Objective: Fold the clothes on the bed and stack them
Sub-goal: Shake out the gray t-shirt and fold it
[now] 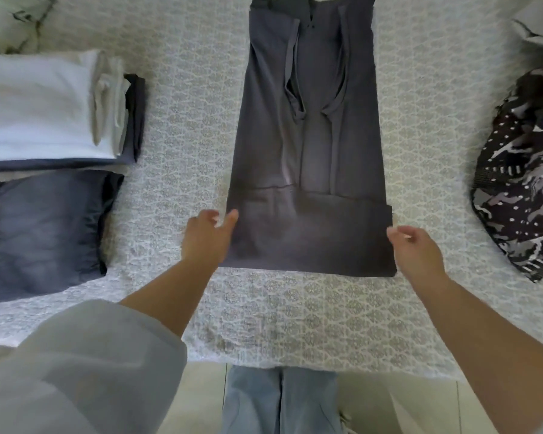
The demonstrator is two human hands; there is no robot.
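A dark grey garment (308, 170) lies flat on the patterned bedspread (182, 158), its sides folded in and its near end turned up into a band. My left hand (206, 238) hovers at the garment's near left edge with fingers loosely spread, holding nothing. My right hand (417, 249) is at the near right corner, fingers loosely curled beside the cloth; I cannot tell whether it touches. At the left sits a stack of folded white and dark clothes (51, 108), and in front of it a folded dark grey piece (44, 233).
A black and white patterned garment (524, 180) lies bunched at the right edge of the bed. A pale cloth (539, 23) sits at the far right corner. The bed's near edge runs below my arms, with jeans-clad legs and floor beyond.
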